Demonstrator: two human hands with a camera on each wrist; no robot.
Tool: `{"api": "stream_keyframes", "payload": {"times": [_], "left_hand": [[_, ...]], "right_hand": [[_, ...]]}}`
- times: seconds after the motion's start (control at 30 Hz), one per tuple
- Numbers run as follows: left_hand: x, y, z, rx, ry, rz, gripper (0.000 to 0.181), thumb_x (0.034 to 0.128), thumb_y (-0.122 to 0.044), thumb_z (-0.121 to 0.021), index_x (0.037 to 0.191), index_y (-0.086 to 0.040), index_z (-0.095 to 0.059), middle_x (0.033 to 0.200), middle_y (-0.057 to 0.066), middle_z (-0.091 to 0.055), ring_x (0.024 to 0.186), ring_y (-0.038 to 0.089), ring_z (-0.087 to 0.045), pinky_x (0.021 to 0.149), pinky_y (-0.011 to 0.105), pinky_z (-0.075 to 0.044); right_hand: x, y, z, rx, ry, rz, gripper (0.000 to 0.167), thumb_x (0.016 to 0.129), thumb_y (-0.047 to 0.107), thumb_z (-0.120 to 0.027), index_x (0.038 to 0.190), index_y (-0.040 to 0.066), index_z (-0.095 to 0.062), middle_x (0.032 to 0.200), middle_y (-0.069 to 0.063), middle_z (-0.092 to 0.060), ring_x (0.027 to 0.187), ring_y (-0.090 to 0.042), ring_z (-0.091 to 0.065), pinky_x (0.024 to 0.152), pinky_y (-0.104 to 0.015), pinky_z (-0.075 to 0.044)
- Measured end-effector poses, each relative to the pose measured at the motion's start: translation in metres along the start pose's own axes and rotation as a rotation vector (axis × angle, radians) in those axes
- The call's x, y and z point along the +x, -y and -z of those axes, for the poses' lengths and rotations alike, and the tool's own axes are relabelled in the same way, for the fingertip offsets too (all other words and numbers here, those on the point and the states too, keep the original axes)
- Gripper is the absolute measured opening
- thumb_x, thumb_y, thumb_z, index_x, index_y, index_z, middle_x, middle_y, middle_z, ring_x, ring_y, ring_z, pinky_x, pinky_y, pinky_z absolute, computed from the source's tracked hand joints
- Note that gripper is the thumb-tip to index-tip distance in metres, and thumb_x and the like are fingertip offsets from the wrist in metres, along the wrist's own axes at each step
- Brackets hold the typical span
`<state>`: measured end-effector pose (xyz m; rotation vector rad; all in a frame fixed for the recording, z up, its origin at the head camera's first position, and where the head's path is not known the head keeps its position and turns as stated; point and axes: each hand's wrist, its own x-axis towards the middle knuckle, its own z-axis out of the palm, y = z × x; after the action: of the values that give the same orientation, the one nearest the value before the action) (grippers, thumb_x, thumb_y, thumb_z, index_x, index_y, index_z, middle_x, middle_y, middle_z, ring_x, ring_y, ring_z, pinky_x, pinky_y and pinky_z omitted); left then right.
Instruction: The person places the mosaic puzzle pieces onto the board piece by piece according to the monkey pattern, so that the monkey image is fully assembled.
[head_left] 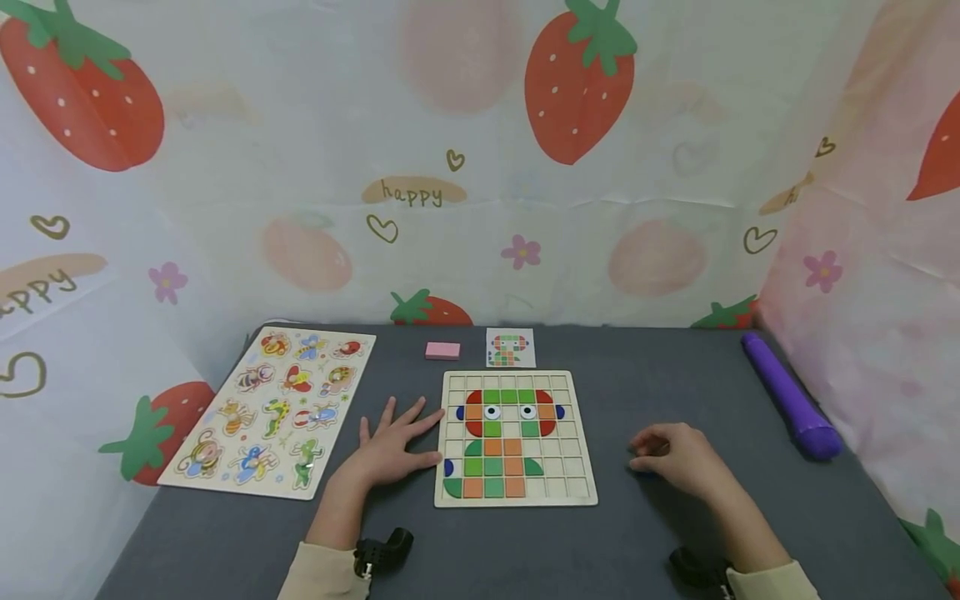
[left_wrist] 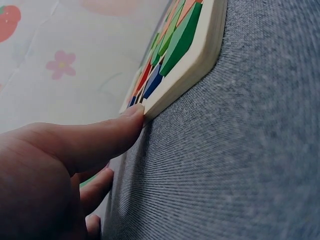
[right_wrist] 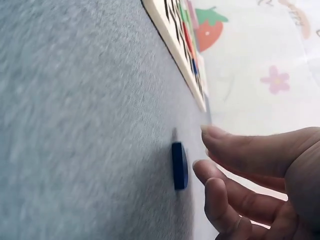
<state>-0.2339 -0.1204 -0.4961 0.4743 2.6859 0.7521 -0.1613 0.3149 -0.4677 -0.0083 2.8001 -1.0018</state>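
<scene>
A wooden grid board (head_left: 558, 467) lies on the grey table, bearing colored tiles in red, green, orange and blue with two eye tiles. My left hand (head_left: 392, 450) rests at the board's left side with fingers spread. Its thumb (left_wrist: 112, 135) touches the board's rim in the left wrist view. To the right of the board, my right hand (head_left: 678, 457) hovers low over the table, fingers bent and thumb apart from them. Just beside its fingertips, a blue half-round tile (right_wrist: 179, 166) lies on the cloth, mostly hidden by the hand in the head view.
A sticker-like puzzle board with cartoon insects (head_left: 288, 417) lies at the left. Behind the grid board are a pink block (head_left: 442, 351) and a small pattern card (head_left: 510, 347). A purple cylinder (head_left: 791, 396) lies at the right edge, against the strawberry-print curtain (head_left: 870, 333).
</scene>
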Motion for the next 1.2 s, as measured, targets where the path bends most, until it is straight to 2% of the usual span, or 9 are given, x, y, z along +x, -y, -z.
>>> {"api": "stream_keyframes", "payload": {"times": [0.17, 0.33, 0.47, 0.67, 0.93, 1.2], "left_hand": [[0.000, -0.002, -0.001, -0.006, 0.001, -0.002, 0.072, 0.0905, -0.051, -0.070, 0.155, -0.032, -0.043, 0.168, 0.007, -0.024, 0.155, 0.046, 0.005, 0.112, 0.078, 0.009], [0.002, -0.001, -0.002, -0.006, 0.000, -0.001, 0.072, 0.0907, -0.049, -0.070, 0.155, -0.033, -0.043, 0.168, 0.005, -0.024, 0.155, 0.045, 0.006, 0.112, 0.077, 0.010], [0.002, -0.001, -0.002, -0.003, -0.003, -0.004, 0.072, 0.0909, -0.049, -0.070, 0.155, -0.033, -0.042, 0.168, 0.005, -0.023, 0.155, 0.044, 0.007, 0.112, 0.076, 0.010], [0.001, 0.000, -0.002, -0.003, -0.004, 0.005, 0.071, 0.0907, -0.049, -0.071, 0.154, -0.034, -0.043, 0.168, 0.005, -0.024, 0.155, 0.045, 0.006, 0.112, 0.077, 0.010], [0.002, 0.000, -0.002, -0.004, -0.002, 0.013, 0.070, 0.0906, -0.049, -0.071, 0.154, -0.034, -0.044, 0.168, 0.004, -0.025, 0.155, 0.044, 0.006, 0.113, 0.077, 0.010], [0.003, 0.002, -0.001, 0.003, -0.003, 0.010, 0.071, 0.0904, -0.050, -0.071, 0.154, -0.034, -0.044, 0.168, 0.005, -0.025, 0.155, 0.045, 0.006, 0.112, 0.077, 0.009]], "right_hand": [[-0.004, -0.012, 0.003, -0.020, 0.037, -0.024, 0.026, 0.079, 0.021, -0.086, 0.099, 0.009, -0.076, 0.089, 0.001, -0.070, 0.081, -0.013, -0.064, 0.071, -0.034, -0.051], [-0.007, -0.014, 0.004, -0.017, 0.060, -0.016, 0.018, 0.082, 0.019, -0.084, 0.094, 0.010, -0.075, 0.084, 0.002, -0.067, 0.077, -0.013, -0.060, 0.067, -0.034, -0.049], [-0.007, -0.012, 0.004, -0.038, 0.062, -0.001, 0.012, 0.084, 0.018, -0.082, 0.088, 0.011, -0.073, 0.080, 0.002, -0.066, 0.073, -0.014, -0.057, 0.065, -0.033, -0.046], [-0.002, -0.006, 0.003, -0.060, 0.027, -0.026, 0.015, 0.089, 0.019, -0.078, 0.086, 0.009, -0.067, 0.079, 0.000, -0.063, 0.070, -0.016, -0.054, 0.061, -0.033, -0.044], [0.008, 0.016, -0.002, -0.037, -0.027, -0.009, 0.020, 0.093, 0.028, -0.073, 0.088, 0.011, -0.063, 0.085, -0.002, -0.065, 0.073, -0.017, -0.056, 0.063, -0.033, -0.044], [0.023, 0.053, -0.017, 0.004, -0.066, 0.021, 0.017, 0.093, 0.023, -0.074, 0.087, 0.012, -0.064, 0.082, -0.002, -0.062, 0.072, -0.018, -0.054, 0.059, -0.032, -0.043]]}}
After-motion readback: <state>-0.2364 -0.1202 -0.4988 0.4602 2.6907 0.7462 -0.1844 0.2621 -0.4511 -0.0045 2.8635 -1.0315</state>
